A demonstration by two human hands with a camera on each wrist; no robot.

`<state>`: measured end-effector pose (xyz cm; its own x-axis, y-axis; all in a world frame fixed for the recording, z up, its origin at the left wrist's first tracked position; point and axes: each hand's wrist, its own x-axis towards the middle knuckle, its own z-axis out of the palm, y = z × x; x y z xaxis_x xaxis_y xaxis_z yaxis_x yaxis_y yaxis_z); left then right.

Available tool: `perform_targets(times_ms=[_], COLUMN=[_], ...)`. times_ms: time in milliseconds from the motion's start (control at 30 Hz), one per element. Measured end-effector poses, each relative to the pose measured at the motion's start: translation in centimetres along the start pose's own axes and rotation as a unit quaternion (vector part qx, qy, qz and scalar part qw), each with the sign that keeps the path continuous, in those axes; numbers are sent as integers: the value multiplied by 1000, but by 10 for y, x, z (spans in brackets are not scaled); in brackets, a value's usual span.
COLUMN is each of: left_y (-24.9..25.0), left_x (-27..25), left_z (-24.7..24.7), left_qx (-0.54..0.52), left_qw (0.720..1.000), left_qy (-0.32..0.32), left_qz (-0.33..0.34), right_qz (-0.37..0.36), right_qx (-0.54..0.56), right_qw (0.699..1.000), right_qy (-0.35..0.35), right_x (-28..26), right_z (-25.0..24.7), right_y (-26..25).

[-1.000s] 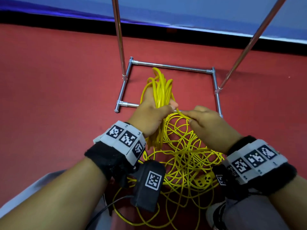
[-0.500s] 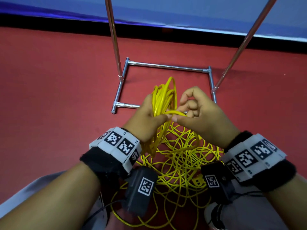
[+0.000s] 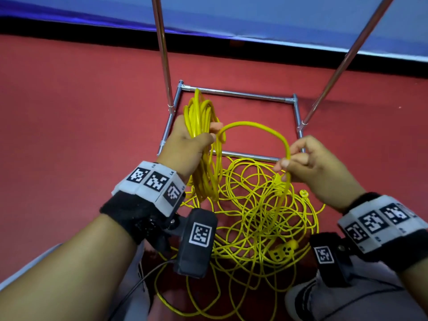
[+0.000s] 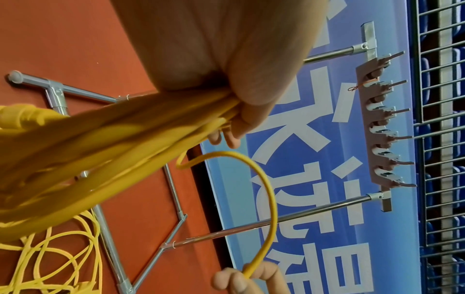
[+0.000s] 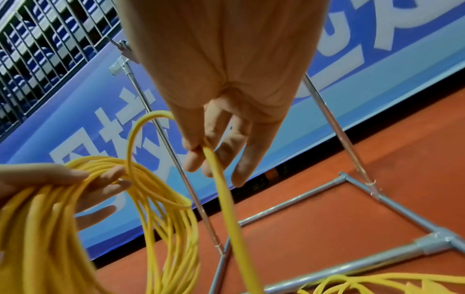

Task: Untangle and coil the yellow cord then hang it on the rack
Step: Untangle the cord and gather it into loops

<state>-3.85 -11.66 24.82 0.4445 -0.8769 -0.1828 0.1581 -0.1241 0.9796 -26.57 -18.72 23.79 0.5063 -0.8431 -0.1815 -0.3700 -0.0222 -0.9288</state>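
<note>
My left hand [image 3: 188, 144] grips a bundle of coiled yellow cord [image 3: 201, 126] loops, held upright over the rack's base; the same bundle [image 4: 100, 151] fills the left wrist view. My right hand [image 3: 301, 163] pinches a single strand [image 5: 221, 179] between thumb and fingers, out to the right. An arch of cord [image 3: 259, 128] spans between the two hands. Below them a tangled heap of cord [image 3: 254, 216] lies on the red floor, with a yellow plug block [image 3: 283, 250] in it. The rack's hook bar [image 4: 380, 123] shows in the left wrist view.
The rack's metal base frame [image 3: 238, 92] lies on the red floor ahead, with two upright poles [image 3: 163, 54] rising from it. A blue banner wall [image 3: 254, 12] stands behind. My shoe [image 3: 301, 302] and trouser legs are at the bottom edge.
My right hand has pulled away to the right from the left hand, drawing out an arch of cord between them. The left hand keeps its grip on the coil.
</note>
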Motion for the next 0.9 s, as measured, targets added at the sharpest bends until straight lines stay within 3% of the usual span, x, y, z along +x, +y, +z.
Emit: perform_targets(times_ms=[100,200,400,500,567,667,767,900], left_y=[0,4,13,15,13,7,2,-3], left_x=[2,2,3,3,3,1,-1,-5], left_z=[-1,-2,0,2,4,7,9,14], left_qx=[-11,-27,-79,-108,-111,-79,-61,-46], left_qw=[1000,999,996,993,993,996,997,997], left_qy=[-2,5,15,11,13,7,-9,-55], left_qz=[9,26,36,35,41,51,44,15], right_qz=[-23,-26,9,-42,-92,-195,-252,-271], right_qx=[-119,-285,-511,-500,-450,-323,-262,-275], right_qw=[989,951,860,853,864,901,902,914], right_qy=[83,115,-13,-142,-207,-214,-233,-124], right_x=[3,2,-3,-3,-5,-11,-15,-13], right_z=[-15,-22,-1,15,26,42,49,52], right_y=[5,13,22,19,13,-5,-16,-28])
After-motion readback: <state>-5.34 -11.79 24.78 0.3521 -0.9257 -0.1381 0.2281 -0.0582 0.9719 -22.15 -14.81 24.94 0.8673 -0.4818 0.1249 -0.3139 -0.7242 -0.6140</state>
